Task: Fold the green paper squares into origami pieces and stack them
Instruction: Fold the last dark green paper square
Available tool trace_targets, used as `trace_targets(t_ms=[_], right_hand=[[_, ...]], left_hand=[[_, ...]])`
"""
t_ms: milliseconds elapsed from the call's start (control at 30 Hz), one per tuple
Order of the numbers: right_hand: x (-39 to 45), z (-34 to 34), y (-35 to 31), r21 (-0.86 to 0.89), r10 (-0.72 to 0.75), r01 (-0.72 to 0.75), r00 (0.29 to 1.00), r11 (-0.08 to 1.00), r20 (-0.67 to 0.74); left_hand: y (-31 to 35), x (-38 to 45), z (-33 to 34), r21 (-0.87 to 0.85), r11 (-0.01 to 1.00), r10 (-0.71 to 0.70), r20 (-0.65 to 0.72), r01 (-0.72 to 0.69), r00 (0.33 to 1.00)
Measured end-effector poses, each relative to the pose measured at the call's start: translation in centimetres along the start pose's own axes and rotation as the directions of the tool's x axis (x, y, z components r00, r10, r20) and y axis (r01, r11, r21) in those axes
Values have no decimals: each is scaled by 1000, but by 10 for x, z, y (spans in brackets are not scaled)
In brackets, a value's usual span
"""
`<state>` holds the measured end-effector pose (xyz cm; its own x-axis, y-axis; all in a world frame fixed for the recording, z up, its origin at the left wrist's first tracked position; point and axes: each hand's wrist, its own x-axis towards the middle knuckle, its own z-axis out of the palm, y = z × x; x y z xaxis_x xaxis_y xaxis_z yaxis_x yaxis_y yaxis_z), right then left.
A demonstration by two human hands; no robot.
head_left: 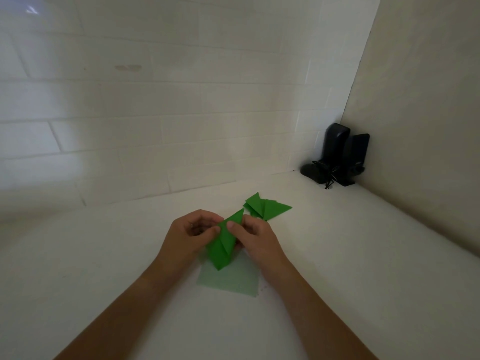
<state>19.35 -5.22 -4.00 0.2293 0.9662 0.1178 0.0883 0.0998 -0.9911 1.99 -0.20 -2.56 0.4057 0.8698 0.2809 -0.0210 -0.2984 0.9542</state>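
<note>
A white tiled wall (155, 100) fills the top and left of the head view, its long tiles laid in staggered rows, and meets a plain beige wall (420, 100) in a corner at about 2 o'clock. Below them a white desk (91, 268) spreads across the lower half, dim and lightly shadowed. In that corner, at 2 o'clock on the desk, stand two black speakers (340, 154) side by side, with a tangle of dark cable at their base.

Two bare forearms come in from 6 o'clock and meet near the centre. The left hand (189, 232) and the right hand (255, 236) are drawn close together, each with fingers curled and thumb pinching the same folded green paper (223, 245). That piece is held just above the desk, bright green, creased into long triangular flaps, with one point up towards 1 o'clock and another down towards 6 o'clock.

Beneath it, at 6 o'clock from the hands, a pale green square sheet (231, 281) lies flat on the desk, partly covered by the held piece. At 1 o'clock from the hands, near but apart, sits a small pile of finished green pieces (265, 207), overlapping triangles with points fanning outwards.
</note>
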Motion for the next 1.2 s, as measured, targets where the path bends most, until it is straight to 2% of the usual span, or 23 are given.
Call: trace_targets(t_ms=[200,367,567,900,1200], right_hand=[[-1,0,-2,23,4,-4,1000,1000,-1],[-2,-1,-8,112,25,-22,999,994,-25],[-2,-2,-8,109,23,-18,999,994,-44],[-3,-4,-9,161,45,-34,997,986,-66],[-2,-4,-8,108,21,-10,995,994,-101]], left_hand=[[2,-1,0,-26,1000,-4,11,4,1000],[3,-2,0,-41,998,-35,49,37,998],[5,-4,3,-44,998,-34,72,37,997],[4,-2,3,-41,999,-29,7,29,1000],[5,-2,3,-46,998,-39,-21,38,999]])
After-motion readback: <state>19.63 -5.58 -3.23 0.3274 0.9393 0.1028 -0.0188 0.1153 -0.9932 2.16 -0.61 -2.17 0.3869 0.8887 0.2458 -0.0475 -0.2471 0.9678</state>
